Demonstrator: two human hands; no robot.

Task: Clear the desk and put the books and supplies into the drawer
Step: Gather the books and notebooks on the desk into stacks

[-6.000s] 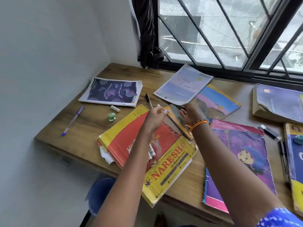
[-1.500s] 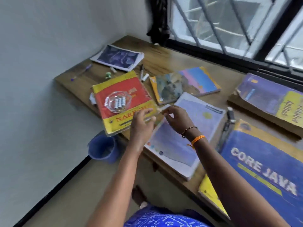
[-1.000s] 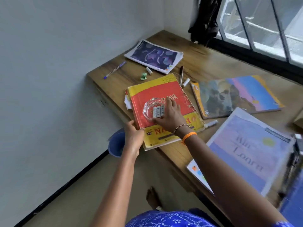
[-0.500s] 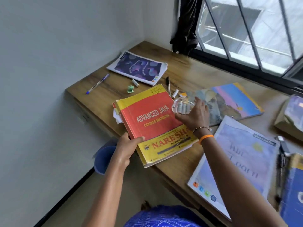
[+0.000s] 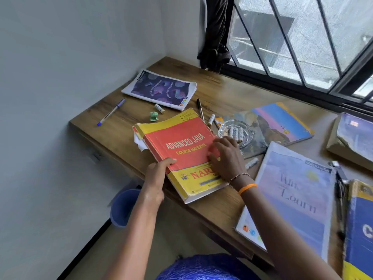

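Since half a sec ago I'd set the glass dish (image 5: 235, 132) w/ batteries on the landscape book (image 5: 278, 124); right hand (image 5: 226, 156) now lay flat on the red Java book (image 5: 181, 150), left hand (image 5: 159, 174) gripping its near edge at the desk (image 5: 222, 91) front.
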